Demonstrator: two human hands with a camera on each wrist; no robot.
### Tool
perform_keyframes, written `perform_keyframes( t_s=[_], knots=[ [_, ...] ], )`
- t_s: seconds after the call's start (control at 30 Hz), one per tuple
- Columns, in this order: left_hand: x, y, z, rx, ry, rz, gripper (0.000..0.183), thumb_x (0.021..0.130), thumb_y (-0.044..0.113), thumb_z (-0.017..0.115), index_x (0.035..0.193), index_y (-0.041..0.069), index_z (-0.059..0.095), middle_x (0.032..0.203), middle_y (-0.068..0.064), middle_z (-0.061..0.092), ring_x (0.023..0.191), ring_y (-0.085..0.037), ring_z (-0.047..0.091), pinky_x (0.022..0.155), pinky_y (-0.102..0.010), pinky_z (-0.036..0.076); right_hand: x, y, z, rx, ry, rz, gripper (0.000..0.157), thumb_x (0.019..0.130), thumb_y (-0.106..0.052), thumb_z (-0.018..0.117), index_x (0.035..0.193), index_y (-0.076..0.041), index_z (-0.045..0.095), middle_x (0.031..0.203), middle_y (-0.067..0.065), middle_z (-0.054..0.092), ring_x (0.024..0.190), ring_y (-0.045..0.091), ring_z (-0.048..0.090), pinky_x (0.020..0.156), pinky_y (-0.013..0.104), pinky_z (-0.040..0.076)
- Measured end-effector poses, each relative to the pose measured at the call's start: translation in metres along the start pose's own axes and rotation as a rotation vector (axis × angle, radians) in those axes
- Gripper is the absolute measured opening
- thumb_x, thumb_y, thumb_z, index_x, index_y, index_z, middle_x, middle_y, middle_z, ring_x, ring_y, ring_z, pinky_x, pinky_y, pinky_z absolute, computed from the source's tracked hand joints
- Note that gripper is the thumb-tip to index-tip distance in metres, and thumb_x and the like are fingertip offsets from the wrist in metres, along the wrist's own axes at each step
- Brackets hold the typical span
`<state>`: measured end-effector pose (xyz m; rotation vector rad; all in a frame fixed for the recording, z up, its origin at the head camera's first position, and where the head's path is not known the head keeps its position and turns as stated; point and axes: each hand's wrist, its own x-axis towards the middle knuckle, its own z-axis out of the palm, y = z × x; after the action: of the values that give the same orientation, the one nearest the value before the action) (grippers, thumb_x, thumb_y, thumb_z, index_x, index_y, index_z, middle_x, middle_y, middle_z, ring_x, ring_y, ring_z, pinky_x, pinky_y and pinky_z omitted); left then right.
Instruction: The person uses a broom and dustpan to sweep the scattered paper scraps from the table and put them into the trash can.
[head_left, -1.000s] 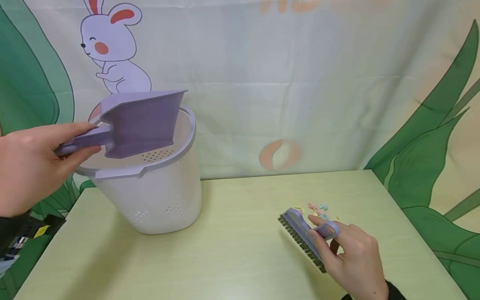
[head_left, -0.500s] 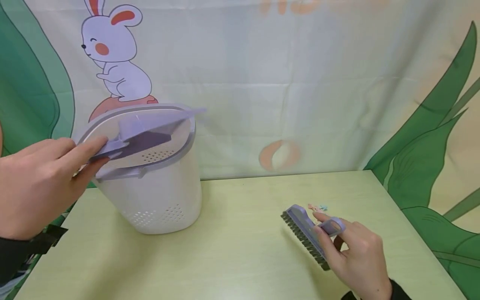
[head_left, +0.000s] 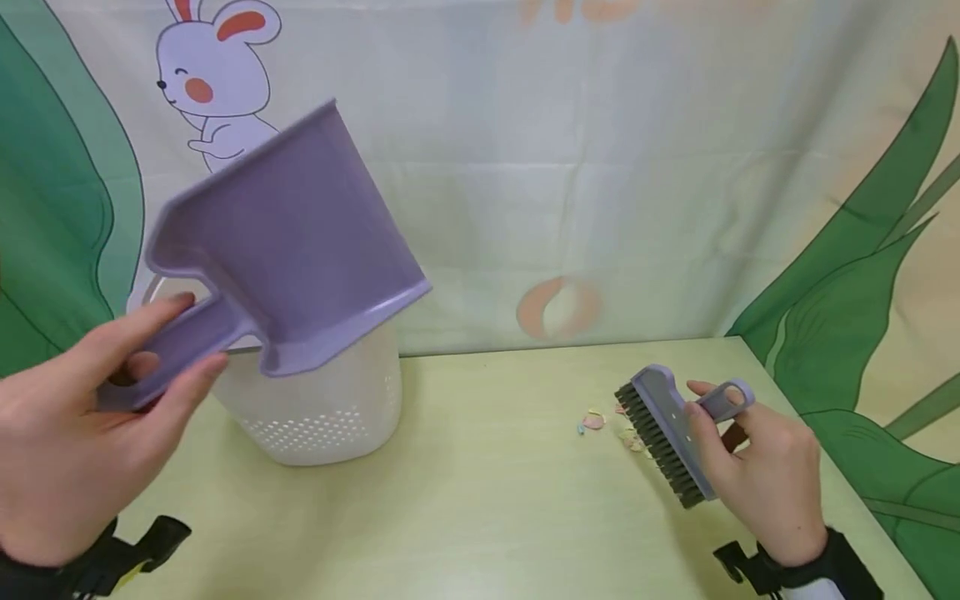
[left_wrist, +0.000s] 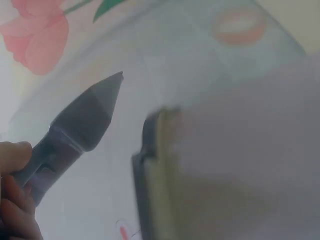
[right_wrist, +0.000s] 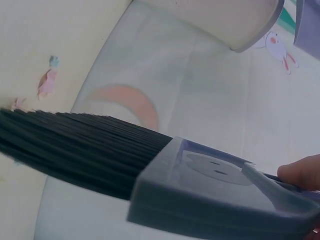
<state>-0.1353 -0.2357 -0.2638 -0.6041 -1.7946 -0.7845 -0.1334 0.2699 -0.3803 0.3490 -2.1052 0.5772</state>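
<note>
My left hand [head_left: 112, 425] grips the handle of a purple dustpan [head_left: 292, 225]. The pan is raised in front of the basket, its hollow side facing the head camera, and no scraps show in it. In the left wrist view the dustpan [left_wrist: 85, 120] appears dark and edge-on. My right hand [head_left: 765, 475] pinches a small purple hand brush [head_left: 667, 425] by its looped handle, with the dark bristles [right_wrist: 85, 145] pointing left. Small pastel paper scraps [head_left: 594, 421] lie on the table, left of and partly behind the bristles.
A white basket [head_left: 322, 425] with perforated sides stands on the left of the pale table [head_left: 480, 500], partly hidden by the dustpan. Behind the table hangs a printed curtain [head_left: 480, 183] with a rabbit and leaves.
The dustpan, tipped over the basket's mouth before, has come up and nearer, turning its inside to the head camera. My right hand has shifted right with the brush, and scraps show left of the bristles.
</note>
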Motion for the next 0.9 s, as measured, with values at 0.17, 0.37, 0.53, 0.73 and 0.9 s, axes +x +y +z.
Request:
perform_keyframes(
  t_s=[0.17,0.37,0.53,0.73,0.9],
  knots=[
    [-0.037,0.007,0.017,-0.052,-0.108,-0.072,0.044,0.085,0.032,0.088,0.111,-0.002,0.078,0.073,-0.002,0.061,0.068,0.01,0.045,0.065,-0.006,0.035,0.002,0.011,-0.001,-0.077,-0.06,0.058,0.021,0.083,-0.006,0.077,0.104,-0.005,0.08,0.065,0.006,0.07,0.045,0.004,0.05,0.044,0.018,0.03],
    [-0.095,-0.003,0.05,-0.165,-0.345,-0.316,0.051,0.068,-0.004,0.092,0.115,0.011,0.077,0.071,0.008,0.054,0.058,0.003,0.042,0.05,-0.018,0.034,-0.001,0.016,0.003,-0.113,-0.096,0.098,0.021,0.084,-0.006,0.075,0.104,-0.006,0.08,0.063,0.005,0.069,0.046,0.004,0.05,0.044,0.019,0.031],
    [-0.135,-0.004,0.078,-0.284,-0.548,-0.561,0.037,0.082,0.013,0.089,0.116,0.021,0.076,0.072,0.009,0.052,0.059,0.001,0.041,0.047,-0.021,0.037,-0.001,0.015,0.007,-0.115,-0.112,0.104,0.021,0.085,-0.006,0.075,0.106,-0.005,0.079,0.066,0.007,0.071,0.046,0.005,0.05,0.044,0.018,0.032],
    [-0.169,-0.004,0.102,-0.348,-0.693,-0.782,0.032,0.085,0.027,0.087,0.114,0.019,0.076,0.066,0.009,0.046,0.055,0.0,0.041,0.05,-0.019,0.036,-0.002,0.013,0.01,-0.099,-0.108,0.069,0.022,0.084,-0.006,0.077,0.106,-0.005,0.079,0.071,0.008,0.074,0.046,0.008,0.052,0.044,0.018,0.034],
    [-0.184,-0.002,0.112,-0.376,-0.764,-0.859,0.032,0.085,0.029,0.086,0.113,0.017,0.076,0.065,0.008,0.047,0.054,0.001,0.039,0.051,-0.018,0.033,-0.004,0.01,0.016,-0.06,-0.093,0.015,0.025,0.083,-0.006,0.078,0.108,-0.006,0.079,0.075,0.008,0.076,0.047,0.009,0.056,0.046,0.017,0.038]
  ],
)
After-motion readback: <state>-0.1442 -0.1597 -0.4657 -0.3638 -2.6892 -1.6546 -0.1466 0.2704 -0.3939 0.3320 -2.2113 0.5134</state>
